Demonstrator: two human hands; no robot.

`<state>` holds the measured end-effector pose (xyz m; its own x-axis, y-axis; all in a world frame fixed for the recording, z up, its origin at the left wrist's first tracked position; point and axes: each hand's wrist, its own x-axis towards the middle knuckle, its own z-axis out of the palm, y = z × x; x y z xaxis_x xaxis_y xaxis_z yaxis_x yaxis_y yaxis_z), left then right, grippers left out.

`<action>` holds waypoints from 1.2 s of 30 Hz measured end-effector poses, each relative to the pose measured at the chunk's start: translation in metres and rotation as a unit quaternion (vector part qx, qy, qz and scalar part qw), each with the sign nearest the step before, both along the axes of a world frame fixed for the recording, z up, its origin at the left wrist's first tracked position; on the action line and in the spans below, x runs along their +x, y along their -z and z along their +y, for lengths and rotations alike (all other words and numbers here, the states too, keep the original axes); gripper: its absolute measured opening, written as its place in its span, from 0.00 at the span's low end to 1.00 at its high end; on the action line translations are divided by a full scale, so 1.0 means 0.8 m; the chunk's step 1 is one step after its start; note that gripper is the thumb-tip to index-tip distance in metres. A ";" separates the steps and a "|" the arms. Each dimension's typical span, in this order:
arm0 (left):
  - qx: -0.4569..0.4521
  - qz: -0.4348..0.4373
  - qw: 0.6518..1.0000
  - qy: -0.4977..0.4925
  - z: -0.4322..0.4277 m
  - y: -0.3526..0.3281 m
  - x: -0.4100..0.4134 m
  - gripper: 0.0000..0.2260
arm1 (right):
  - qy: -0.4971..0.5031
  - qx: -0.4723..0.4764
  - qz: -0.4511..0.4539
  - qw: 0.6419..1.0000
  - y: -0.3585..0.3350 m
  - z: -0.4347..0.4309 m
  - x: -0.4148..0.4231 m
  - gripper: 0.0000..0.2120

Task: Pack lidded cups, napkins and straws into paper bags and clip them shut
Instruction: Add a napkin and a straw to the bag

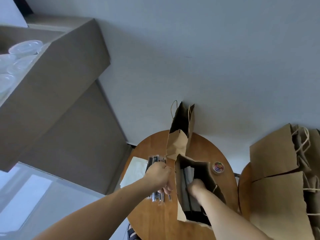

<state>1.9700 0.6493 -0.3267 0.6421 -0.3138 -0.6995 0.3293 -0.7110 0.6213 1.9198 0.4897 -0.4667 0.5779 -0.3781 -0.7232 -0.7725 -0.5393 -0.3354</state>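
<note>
Black straws (155, 160) in clear wrappers, a whole bundle, gripped in the curled fingers (167, 187) of the left hand (160, 175), left of frame centre, low. Bundle ends stick out above and below the fist.

Right hand (196, 187) reaches down inside the open paper bag (179, 200), just right of the left hand. Its fingers sit at a single black straw (189, 201) lying along the bag's inner wall; cannot tell whether they pinch it. Something pale also shows inside, deeper in.

Second paper bag (178, 144) stands open just behind the first. White napkins (135, 170) lie stacked left of the straws. Small tub of coloured clips (218, 167) sits right of the bag. All on a round wooden surface (155, 219).

More brown bags (277, 153) crowd the right edge. Cardboard boxes (60, 66) fill the upper left, with clear cups (22, 49) in the top one.
</note>
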 end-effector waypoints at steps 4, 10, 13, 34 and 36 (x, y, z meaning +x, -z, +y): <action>0.000 -0.005 1.000 -0.018 0.011 0.001 0.000 0.13 | 0.022 -0.046 0.006 0.999 0.021 -0.008 -0.006 0.10; -0.010 -0.025 0.999 0.042 0.003 -0.001 -0.001 0.11 | -0.003 -0.095 -0.040 0.995 0.018 -0.008 -0.021 0.08; -0.017 -0.027 0.997 0.066 -0.006 -0.005 0.005 0.09 | -0.014 -0.118 -0.067 0.991 -0.001 -0.005 -0.022 0.20; -0.005 0.070 0.980 0.184 -0.049 0.060 -0.029 0.31 | 0.244 0.293 -0.066 0.922 -0.131 -0.079 -0.097 0.43; -0.003 0.068 0.984 0.163 -0.059 0.058 -0.034 0.24 | 0.210 0.280 -0.074 0.934 -0.125 -0.065 -0.094 0.38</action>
<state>1.9427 0.6020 -0.3730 0.4074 -0.4917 -0.7696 0.1642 -0.7895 0.5914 1.8444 0.4379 -0.3663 0.5731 -0.1800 -0.7994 -0.7990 0.0940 -0.5940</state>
